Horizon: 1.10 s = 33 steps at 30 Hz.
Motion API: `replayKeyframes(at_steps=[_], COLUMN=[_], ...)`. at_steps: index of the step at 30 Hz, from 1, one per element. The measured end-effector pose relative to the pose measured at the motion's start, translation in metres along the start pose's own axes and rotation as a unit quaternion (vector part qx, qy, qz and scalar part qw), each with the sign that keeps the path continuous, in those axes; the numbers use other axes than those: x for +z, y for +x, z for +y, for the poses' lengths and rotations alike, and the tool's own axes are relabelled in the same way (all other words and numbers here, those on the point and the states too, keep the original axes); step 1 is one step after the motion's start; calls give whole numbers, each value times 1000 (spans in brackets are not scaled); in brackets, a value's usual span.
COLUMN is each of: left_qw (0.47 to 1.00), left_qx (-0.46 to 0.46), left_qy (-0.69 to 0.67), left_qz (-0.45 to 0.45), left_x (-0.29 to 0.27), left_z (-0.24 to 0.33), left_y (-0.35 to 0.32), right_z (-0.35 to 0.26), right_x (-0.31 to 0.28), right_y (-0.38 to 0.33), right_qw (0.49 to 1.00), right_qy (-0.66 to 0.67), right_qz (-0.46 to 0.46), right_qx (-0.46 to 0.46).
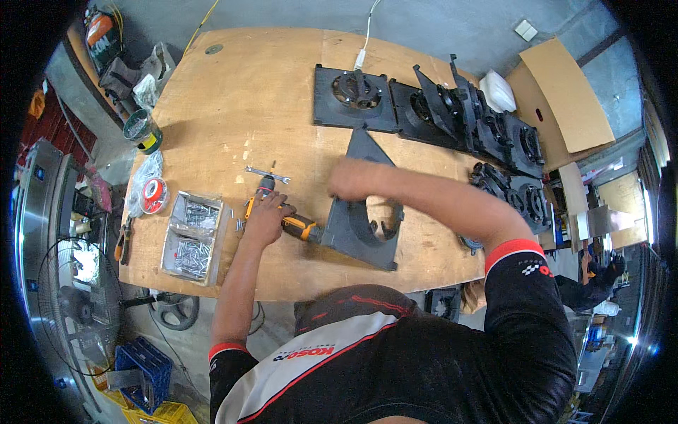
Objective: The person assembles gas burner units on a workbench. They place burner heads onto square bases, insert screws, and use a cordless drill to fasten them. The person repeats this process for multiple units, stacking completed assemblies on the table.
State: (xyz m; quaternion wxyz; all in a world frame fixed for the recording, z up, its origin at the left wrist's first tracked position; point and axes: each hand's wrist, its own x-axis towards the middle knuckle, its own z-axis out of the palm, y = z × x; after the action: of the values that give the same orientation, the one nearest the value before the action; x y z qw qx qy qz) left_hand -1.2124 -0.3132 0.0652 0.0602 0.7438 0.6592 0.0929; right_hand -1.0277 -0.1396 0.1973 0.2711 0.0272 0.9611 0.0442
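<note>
My left hand (264, 220) is closed round a yellow-and-black cordless drill (299, 227), whose chuck points away from me. The drill lies low over the table, just left of a black plastic panel (353, 241). That panel has a large round opening and stands tilted. My right hand (359, 179) is closed at its upper left edge; the fingertips are hidden. A wrench (268, 174) lies beyond the drill's chuck. A divided box (167, 249) holding many screws sits left of my left hand, with a few loose screws beside it.
Several black fan-like assemblies (323, 90) line the table's far right, a white cable end touching one. Red tape (153, 196), pliers (123, 240) and a dark tub (143, 131) stand along the left edge. A cardboard sheet (569, 95) leans at the back right. A floor fan (76, 304) stands lower left.
</note>
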Motion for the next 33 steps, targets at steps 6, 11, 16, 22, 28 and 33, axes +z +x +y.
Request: replayKeyframes(at_steps=[6,11,16,22,28,33], left_qw=[997,992,989,971,962,977], left_qx=[58,84,69,-5,5,-5], left_qy=[-28,-25,3,-237,-264,-192], left_qz=[-47,-88,-130,-34,-73,-89], left_x=[-16,-23,-27,-11,24,20], left_z=[-14,-20,-5,57,150,179], left_y=[-7,-6,0,-4,9,14], right_z=[-61,-61,-53,-34,-47,-20], right_x=[56,103,100,176,277,327], right_y=[35,31,-38,-187,-356,-413], right_qw=[995,996,948,758,547,452], right_qy=[-4,92,154,340,306,235], right_qz=[-32,5,267,329,366,424], right_qx=[-96,9,86,450,688,749])
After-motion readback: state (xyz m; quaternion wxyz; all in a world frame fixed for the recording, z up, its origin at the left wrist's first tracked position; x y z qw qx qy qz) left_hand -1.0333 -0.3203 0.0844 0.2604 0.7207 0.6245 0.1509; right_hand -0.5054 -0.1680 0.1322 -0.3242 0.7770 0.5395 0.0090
